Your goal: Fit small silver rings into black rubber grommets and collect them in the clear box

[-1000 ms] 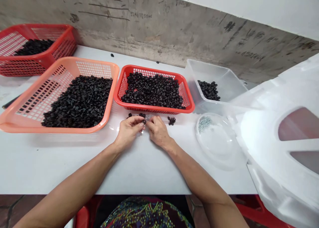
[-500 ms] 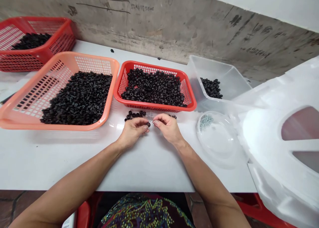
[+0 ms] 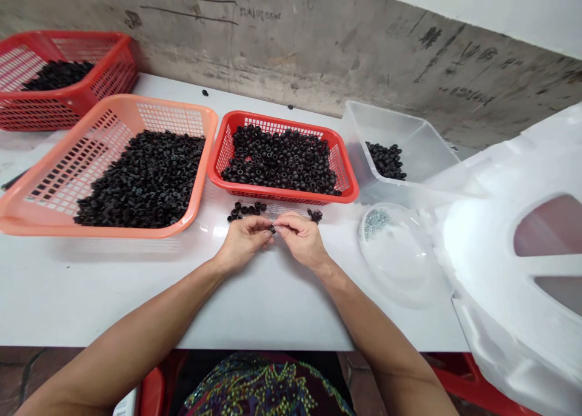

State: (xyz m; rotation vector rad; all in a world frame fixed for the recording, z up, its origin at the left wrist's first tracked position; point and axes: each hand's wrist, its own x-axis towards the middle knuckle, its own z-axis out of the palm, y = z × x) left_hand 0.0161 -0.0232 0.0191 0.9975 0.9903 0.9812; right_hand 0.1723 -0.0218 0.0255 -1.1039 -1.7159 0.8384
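Observation:
My left hand [image 3: 245,240] pinches a small black round piece [image 3: 273,228] between thumb and fingers, just above the white table. Against it come the fingertips of my right hand [image 3: 301,239], also closed in a pinch; whatever they hold is too small to make out. Behind my left hand lies a loose group of black ring-shaped pieces [image 3: 245,210]. A few more black pieces [image 3: 314,214] lie behind my right hand. Some tiny clear or silvery bits [image 3: 275,210] are spread between these two groups, partly hidden by my fingers.
A red basket [image 3: 291,195] of black rings stands behind my hands. To its left are an orange basket [image 3: 200,179] and another red basket [image 3: 109,70], both with black parts. On the right are a clear bin [image 3: 409,131], a shallow dish [image 3: 400,258] with silvery bits, and white plastic sheeting [image 3: 477,234].
My right hand has moved left, and its fingertips now meet the black piece in my left hand. The black pieces behind my right hand show more. My left hand has hardly moved.

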